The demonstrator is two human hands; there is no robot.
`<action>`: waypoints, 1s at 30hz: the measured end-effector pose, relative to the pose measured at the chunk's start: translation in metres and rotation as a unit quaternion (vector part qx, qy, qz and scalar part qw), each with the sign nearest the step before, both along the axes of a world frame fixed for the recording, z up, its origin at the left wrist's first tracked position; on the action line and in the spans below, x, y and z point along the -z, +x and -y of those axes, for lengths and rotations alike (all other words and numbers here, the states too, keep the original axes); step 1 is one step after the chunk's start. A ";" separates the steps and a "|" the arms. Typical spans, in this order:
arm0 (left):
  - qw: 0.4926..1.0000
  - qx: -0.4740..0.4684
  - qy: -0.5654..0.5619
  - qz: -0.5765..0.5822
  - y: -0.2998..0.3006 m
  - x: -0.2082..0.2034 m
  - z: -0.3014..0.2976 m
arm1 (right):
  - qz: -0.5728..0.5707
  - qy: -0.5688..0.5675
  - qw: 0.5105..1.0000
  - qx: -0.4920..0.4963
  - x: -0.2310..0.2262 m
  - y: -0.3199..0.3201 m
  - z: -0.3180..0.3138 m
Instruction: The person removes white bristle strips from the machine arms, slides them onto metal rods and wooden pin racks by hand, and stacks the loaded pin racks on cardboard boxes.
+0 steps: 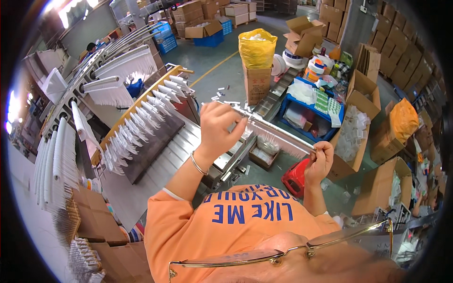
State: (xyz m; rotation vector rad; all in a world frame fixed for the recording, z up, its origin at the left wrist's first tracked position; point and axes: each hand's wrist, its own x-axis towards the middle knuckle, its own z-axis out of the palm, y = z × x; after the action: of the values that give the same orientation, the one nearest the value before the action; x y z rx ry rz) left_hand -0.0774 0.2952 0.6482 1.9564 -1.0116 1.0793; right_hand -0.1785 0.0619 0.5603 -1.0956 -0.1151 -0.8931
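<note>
In front of my orange shirt, a thin straight rod [281, 133] with a row of fine pale strands hanging from it slants down to the right. My left hand [218, 123], with a bracelet at the wrist, is raised with curled fingers around the rod's far left end; the fingertips are partly hidden. My right hand [322, 158] pinches the near right end between thumb and fingers. Beneath the left forearm lies a ridged metal worktop [181, 150]. A small open box [264, 155] with clear plastic inside sits below the rod.
On the left, a yellow rack [137, 106] carries many white strand bundles, beside a machine [101, 59] with projecting rods. A yellow bag [257, 47] tops a carton ahead. To the right are a blue crate [295, 115], a red container [296, 178] and open cartons [351, 146].
</note>
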 end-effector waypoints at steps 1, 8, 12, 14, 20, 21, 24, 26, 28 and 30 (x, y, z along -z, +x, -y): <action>1.000 0.004 0.024 -0.011 0.002 -0.010 -0.002 | 0.001 -0.004 1.000 -0.010 0.001 -0.001 0.000; 0.986 0.027 0.120 -0.112 0.027 -0.024 0.002 | 0.013 -0.009 0.998 -0.053 0.001 -0.003 -0.009; 0.975 0.073 0.123 -0.168 0.040 -0.019 -0.017 | 0.013 -0.009 0.999 -0.030 0.004 -0.003 -0.004; 0.966 0.113 0.134 -0.188 0.038 -0.017 -0.024 | 0.005 0.005 0.999 -0.040 0.004 -0.004 -0.001; 0.932 0.191 -0.020 -0.307 0.035 -0.005 -0.023 | 0.005 0.009 0.999 -0.033 0.004 -0.002 -0.001; 0.932 0.193 -0.021 -0.307 0.033 -0.003 -0.022 | 0.005 0.008 0.999 -0.032 0.003 -0.001 0.000; 0.969 0.061 -0.179 -0.157 0.024 0.012 -0.019 | 0.009 0.012 1.000 -0.011 0.002 0.000 0.001; 0.995 0.040 -0.088 -0.032 0.013 0.025 -0.017 | 0.018 0.009 1.000 -0.006 0.002 0.000 0.003; 0.999 -0.001 -0.004 -0.052 0.003 0.028 -0.009 | 0.016 0.013 1.000 -0.003 0.000 0.002 0.002; 0.998 -0.041 0.021 -0.043 0.003 0.036 -0.003 | 0.015 0.014 1.000 -0.004 -0.001 0.002 0.001</action>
State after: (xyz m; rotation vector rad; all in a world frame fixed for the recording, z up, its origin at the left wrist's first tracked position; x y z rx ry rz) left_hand -0.0742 0.2981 0.6122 2.0751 -0.9224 1.0160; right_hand -0.1765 0.0610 0.5612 -1.0552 -0.1324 -0.9013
